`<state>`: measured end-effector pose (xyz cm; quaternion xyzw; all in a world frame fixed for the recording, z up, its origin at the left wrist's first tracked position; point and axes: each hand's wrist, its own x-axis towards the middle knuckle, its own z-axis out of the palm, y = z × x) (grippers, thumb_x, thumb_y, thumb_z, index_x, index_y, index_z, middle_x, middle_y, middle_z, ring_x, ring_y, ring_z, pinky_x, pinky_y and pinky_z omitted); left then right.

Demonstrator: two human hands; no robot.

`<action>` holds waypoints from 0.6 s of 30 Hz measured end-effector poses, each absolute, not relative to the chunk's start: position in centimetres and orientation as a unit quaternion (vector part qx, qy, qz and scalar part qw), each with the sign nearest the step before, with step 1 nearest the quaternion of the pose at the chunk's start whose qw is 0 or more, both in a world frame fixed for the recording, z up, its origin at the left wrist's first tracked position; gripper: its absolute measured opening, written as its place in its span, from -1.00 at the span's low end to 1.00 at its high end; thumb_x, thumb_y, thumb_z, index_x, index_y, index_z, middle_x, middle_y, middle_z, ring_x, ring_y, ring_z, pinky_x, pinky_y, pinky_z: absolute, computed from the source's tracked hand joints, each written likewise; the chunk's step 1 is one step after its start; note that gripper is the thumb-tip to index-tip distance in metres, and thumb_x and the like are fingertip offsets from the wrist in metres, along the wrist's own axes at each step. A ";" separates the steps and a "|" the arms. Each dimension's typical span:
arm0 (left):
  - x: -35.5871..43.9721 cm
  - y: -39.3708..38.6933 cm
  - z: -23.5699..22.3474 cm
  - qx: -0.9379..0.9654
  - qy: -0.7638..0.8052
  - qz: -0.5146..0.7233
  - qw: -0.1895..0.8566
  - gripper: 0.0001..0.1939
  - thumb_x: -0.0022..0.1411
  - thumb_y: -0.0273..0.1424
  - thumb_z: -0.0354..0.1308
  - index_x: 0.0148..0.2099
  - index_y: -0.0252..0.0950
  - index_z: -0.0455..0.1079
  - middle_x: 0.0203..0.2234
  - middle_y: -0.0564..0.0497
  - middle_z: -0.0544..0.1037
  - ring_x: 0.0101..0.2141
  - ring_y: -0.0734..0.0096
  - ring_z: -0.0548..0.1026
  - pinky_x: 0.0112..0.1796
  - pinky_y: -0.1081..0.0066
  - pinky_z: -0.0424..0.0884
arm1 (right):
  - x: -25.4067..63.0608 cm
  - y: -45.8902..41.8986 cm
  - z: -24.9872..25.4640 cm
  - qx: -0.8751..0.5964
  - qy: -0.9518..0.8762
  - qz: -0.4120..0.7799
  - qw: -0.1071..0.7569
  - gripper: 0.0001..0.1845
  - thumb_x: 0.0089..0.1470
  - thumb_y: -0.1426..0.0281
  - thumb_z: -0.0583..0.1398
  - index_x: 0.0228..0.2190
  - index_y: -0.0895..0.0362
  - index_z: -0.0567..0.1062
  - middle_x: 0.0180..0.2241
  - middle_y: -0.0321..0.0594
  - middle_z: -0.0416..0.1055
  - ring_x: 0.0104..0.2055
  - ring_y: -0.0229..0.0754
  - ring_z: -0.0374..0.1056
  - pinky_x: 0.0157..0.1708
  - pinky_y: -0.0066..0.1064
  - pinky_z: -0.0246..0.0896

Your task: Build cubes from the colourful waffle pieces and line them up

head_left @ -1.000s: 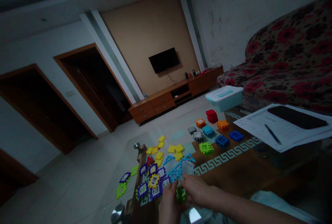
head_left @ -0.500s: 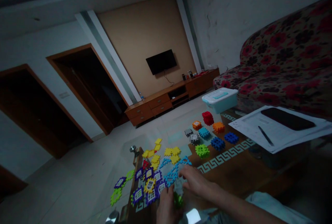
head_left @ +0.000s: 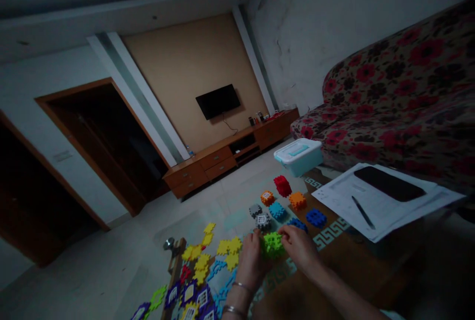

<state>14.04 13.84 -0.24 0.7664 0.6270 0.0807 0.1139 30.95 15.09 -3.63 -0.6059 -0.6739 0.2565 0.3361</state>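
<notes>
Between the forward-reaching, inward-angled left hand and right hand, lime-green toothed plastic pieces are held by curled fingers.

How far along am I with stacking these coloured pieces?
The red stack, orange stack, grey stack and a dark blue stack look done. The green stack is being worked on, between your left hand and right hand. Yellow pieces, purple pieces and light blue pieces seem left to do, lying loosely spread.
</notes>
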 end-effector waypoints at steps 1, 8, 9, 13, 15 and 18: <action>14.8 14.9 0.1 0.775 0.618 0.070 0.115 -0.23 -0.02 -0.51 0.13 0.27 -0.42 0.10 0.12 -0.20 0.36 0.13 0.24 0.28 0.16 0.39 0.20 | 31.0 15.1 -3.6 -0.612 -0.675 0.255 0.324 -0.65 0.09 0.58 0.06 -0.19 0.11 0.56 -0.15 -0.12 0.55 -0.10 -0.09 0.46 -0.15 -0.41 0.24; 16.8 18.5 0.4 0.811 0.572 -0.005 0.126 -0.20 -0.04 -0.49 0.20 0.28 -0.38 0.10 0.14 -0.19 0.32 0.12 0.21 0.29 0.13 0.37 0.26 | 30.9 14.7 -3.5 -0.635 -0.691 0.255 0.234 -0.65 0.02 0.57 0.15 -0.17 0.08 0.56 -0.12 -0.10 0.55 -0.09 0.04 0.47 -0.16 -0.30 0.28; 16.9 18.7 0.3 0.812 0.570 -0.011 0.127 -0.20 -0.04 -0.49 0.20 0.28 -0.38 0.10 0.13 -0.20 0.32 0.10 0.19 0.31 0.11 0.35 0.28 | 31.0 14.6 -3.4 -0.634 -0.693 0.254 0.231 -0.66 0.02 0.56 0.15 -0.17 0.07 0.56 -0.12 -0.09 0.55 -0.09 0.04 0.47 -0.16 -0.30 0.29; 16.9 18.9 0.1 0.820 0.557 -0.027 0.128 -0.18 -0.06 -0.48 0.21 0.29 -0.39 0.11 0.11 -0.22 0.33 0.08 0.15 0.33 0.09 0.29 0.31 | 31.4 14.2 -2.5 -0.639 -0.695 0.250 0.213 -0.70 0.02 0.54 0.18 -0.20 0.08 0.58 -0.15 -0.05 0.57 -0.09 0.08 0.49 -0.16 -0.26 0.31; 16.8 19.1 0.1 0.825 0.550 -0.033 0.128 -0.13 -0.10 -0.48 0.24 0.30 -0.37 0.13 0.11 -0.20 0.35 0.08 0.13 0.33 0.11 0.27 0.29 | 31.6 13.8 -1.7 -0.644 -0.695 0.254 0.193 -0.69 0.02 0.55 0.20 -0.19 0.11 0.59 -0.15 -0.01 0.58 -0.09 0.11 0.49 -0.15 -0.24 0.32; 16.7 19.3 0.1 0.830 0.542 -0.039 0.130 -0.09 -0.16 -0.48 0.28 0.30 -0.32 0.15 0.11 -0.17 0.36 0.08 0.10 0.32 0.13 0.24 0.27 | 31.8 13.4 -0.7 -0.641 -0.705 0.271 0.134 -0.68 0.01 0.59 0.19 -0.19 0.16 0.61 -0.15 0.07 0.58 -0.06 0.14 0.49 -0.14 -0.24 0.35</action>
